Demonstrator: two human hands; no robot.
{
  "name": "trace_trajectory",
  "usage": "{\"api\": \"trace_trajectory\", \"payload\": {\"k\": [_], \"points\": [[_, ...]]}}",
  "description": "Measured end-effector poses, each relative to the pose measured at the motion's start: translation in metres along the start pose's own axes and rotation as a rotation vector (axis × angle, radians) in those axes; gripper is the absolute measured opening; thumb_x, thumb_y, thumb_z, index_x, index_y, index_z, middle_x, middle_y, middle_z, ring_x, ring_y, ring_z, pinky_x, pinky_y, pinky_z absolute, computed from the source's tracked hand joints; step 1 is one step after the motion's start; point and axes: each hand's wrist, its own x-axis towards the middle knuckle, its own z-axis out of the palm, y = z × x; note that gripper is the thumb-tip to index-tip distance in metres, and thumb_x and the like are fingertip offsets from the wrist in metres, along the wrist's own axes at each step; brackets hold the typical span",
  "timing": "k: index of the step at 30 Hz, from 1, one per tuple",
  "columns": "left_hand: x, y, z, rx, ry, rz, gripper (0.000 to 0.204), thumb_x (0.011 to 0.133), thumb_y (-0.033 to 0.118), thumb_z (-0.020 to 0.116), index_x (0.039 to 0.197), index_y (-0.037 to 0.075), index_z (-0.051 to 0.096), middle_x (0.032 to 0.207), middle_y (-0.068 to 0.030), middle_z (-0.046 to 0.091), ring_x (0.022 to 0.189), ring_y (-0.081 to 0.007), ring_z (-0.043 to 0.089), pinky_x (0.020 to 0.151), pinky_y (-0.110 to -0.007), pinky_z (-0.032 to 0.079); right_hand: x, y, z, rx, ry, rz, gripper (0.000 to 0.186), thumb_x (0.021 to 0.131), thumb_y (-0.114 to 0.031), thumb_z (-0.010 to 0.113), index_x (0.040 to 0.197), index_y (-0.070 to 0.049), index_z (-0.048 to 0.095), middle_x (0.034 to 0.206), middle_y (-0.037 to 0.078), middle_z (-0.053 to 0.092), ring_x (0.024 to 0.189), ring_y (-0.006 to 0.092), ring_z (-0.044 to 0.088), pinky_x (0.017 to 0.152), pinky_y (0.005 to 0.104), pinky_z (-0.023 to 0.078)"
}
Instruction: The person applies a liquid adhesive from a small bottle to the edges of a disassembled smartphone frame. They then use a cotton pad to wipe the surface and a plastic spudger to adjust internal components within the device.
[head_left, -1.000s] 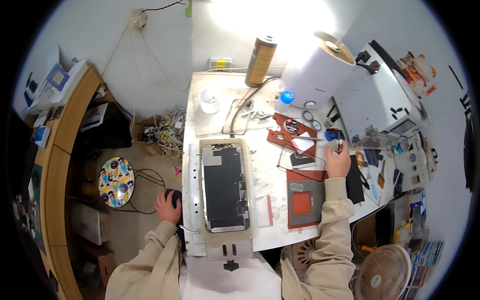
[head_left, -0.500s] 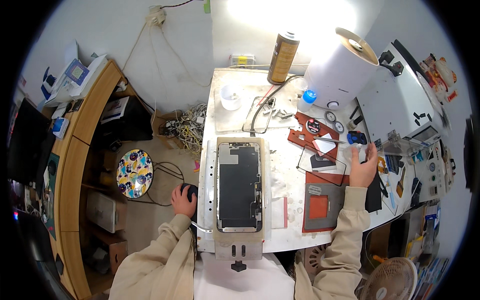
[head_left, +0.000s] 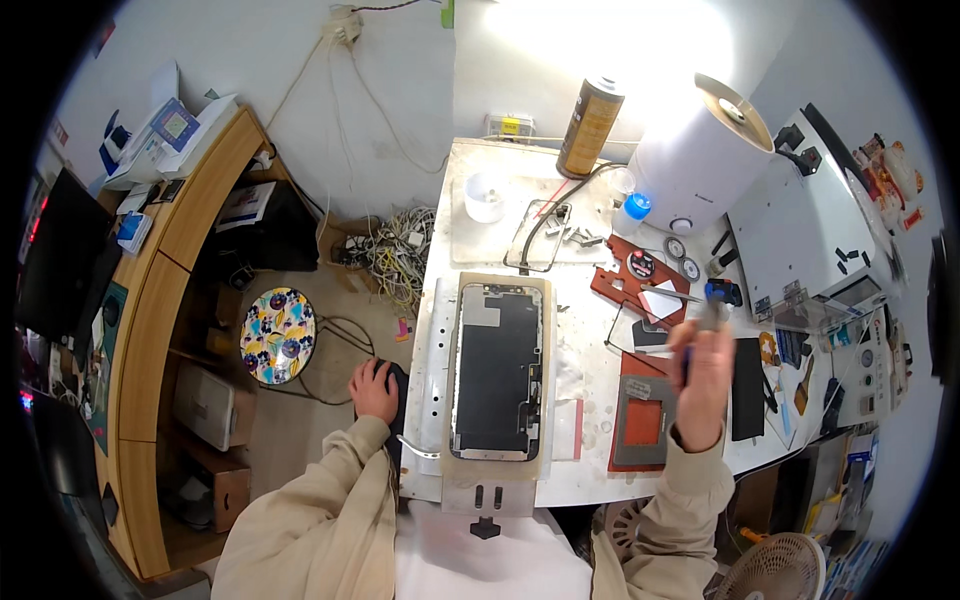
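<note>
A phone screen assembly [head_left: 497, 370], dark-backed, lies on a beige pad in a metal fixture [head_left: 489, 492] with a black knob at the front. My left hand [head_left: 375, 392] curls its fingers over a black rounded object [head_left: 398, 385] beside the fixture's left side. My right hand [head_left: 704, 375], blurred by motion, grips a dark tool [head_left: 686, 366] above the right side of the bench. Below it is a grey-and-red mat [head_left: 630, 440]; nearby are a thin dark frame, tweezers [head_left: 668, 294], a red board [head_left: 618, 283] and a black strip [head_left: 748, 400].
A tall canister [head_left: 590, 127], white cylindrical appliance [head_left: 690, 160], blue-capped bottle [head_left: 636, 208] and white cup [head_left: 483, 197] stand at the back. A white machine [head_left: 800, 230] is right. Wooden desk [head_left: 150, 340], colourful round stool [head_left: 278, 335] and tangled cables [head_left: 388, 260] are left; a fan [head_left: 770, 575] is lower right.
My right hand has moved down from beside the small blue item at the back and now grips a dark tool. The whole view has shifted right as my head moved.
</note>
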Motion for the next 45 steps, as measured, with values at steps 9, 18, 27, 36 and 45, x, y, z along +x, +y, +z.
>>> {"api": "trace_trajectory", "payload": {"k": [9, 18, 27, 36, 45], "points": [[-0.006, -0.001, -0.020, -0.274, 0.034, 0.385, 0.010, 0.093, 0.014, 0.074, 0.102, 0.009, 0.073, 0.102, -0.0068, 0.068, 0.100, -0.0304, 0.061, 0.090, -0.044, 0.046, 0.010, 0.031, 0.051, -0.251, 0.131, -0.154, 0.027, 0.107, -0.018, 0.064, 0.128, 0.000, 0.066, 0.093, 0.001, 0.063, 0.076, 0.0069, 0.053, 0.066, 0.0252, 0.045], [-0.007, -0.014, -0.019, -0.412, -0.047, 0.187, 0.015, 0.091, 0.011, 0.080, 0.089, 0.008, 0.066, 0.080, -0.0106, 0.064, 0.076, -0.0329, 0.062, 0.077, -0.046, 0.046, 0.011, 0.045, 0.037, -0.666, 0.272, -0.496, 0.042, 0.093, -0.023, 0.080, 0.128, -0.003, 0.069, 0.090, 0.010, 0.063, 0.078, 0.0266, 0.060, 0.069, 0.0371, 0.050], [-0.009, -0.045, 0.049, -0.357, -0.165, 0.021, 0.010, 0.096, 0.015, 0.072, 0.100, 0.006, 0.069, 0.093, -0.0172, 0.072, 0.086, -0.0389, 0.067, 0.076, -0.048, 0.053, 0.004, 0.046, 0.031, -0.603, 0.281, -0.518, 0.049, 0.090, -0.019, 0.082, 0.132, -0.002, 0.066, 0.097, 0.011, 0.065, 0.083, 0.0276, 0.063, 0.071, 0.0363, 0.052], [0.014, -0.008, 0.006, -0.321, -0.119, -0.093, 0.020, 0.097, 0.015, 0.071, 0.116, 0.008, 0.069, 0.102, -0.0189, 0.074, 0.093, -0.0377, 0.071, 0.082, -0.046, 0.056, -0.003, 0.037, 0.002, -0.548, 0.453, -0.369, 0.027, 0.104, -0.020, 0.066, 0.121, 0.001, 0.071, 0.080, 0.002, 0.057, 0.065, 0.0156, 0.048, 0.060, 0.0290, 0.041], [0.011, -0.007, 0.009, -0.412, -0.124, -0.009, 0.016, 0.100, 0.016, 0.066, 0.112, 0.007, 0.070, 0.099, -0.0194, 0.073, 0.088, -0.0398, 0.070, 0.078, -0.046, 0.056, 0.029, 0.101, -0.123, -0.452, 0.796, -0.037, 0.045, 0.098, -0.023, 0.081, 0.135, -0.001, 0.067, 0.118, 0.004, 0.071, 0.073, 0.0055, 0.045, 0.069, 0.0219, 0.046]]}}
